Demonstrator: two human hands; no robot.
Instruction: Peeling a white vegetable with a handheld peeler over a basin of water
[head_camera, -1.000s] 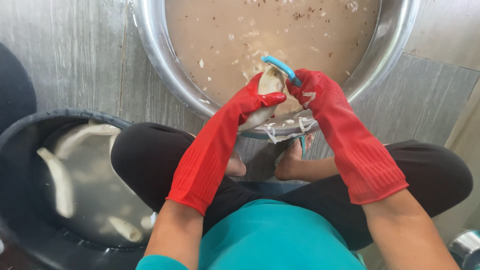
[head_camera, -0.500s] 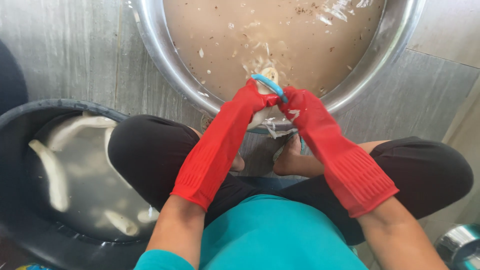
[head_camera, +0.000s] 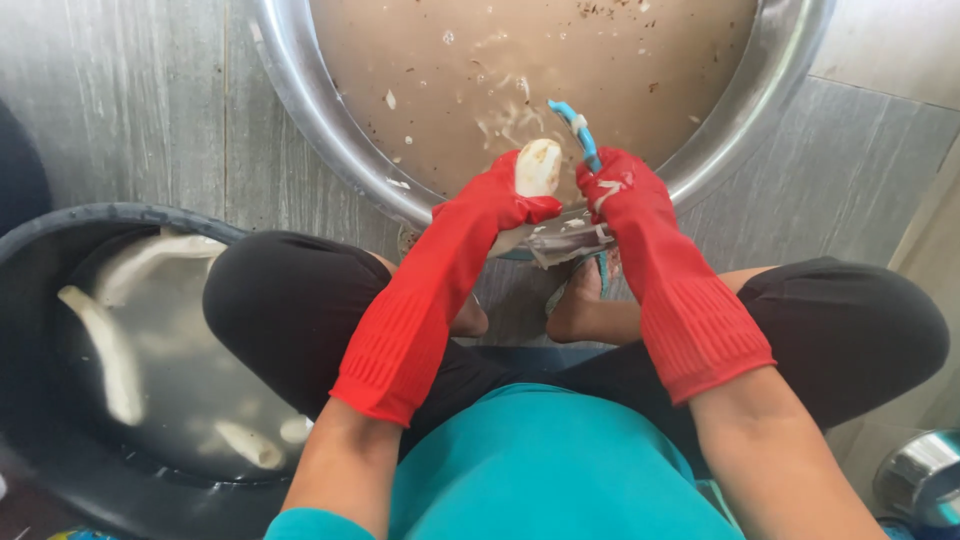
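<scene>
On a grey tiled floor, a seated person works over the near rim of a wide steel basin of murky brown water. The left hand, in a red rubber glove, grips a pale peeled root above that rim. The right hand, also gloved, clasps a blue peeler just beside the root. Left of the basin, a black tub holds more pale roots in water.

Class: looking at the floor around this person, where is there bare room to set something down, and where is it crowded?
Bare grey floor lies between the steel basin and the black tub, and again right of the basin. Crowded: the basin's near rim, where both gloved hands, left hand and right hand, work.
</scene>
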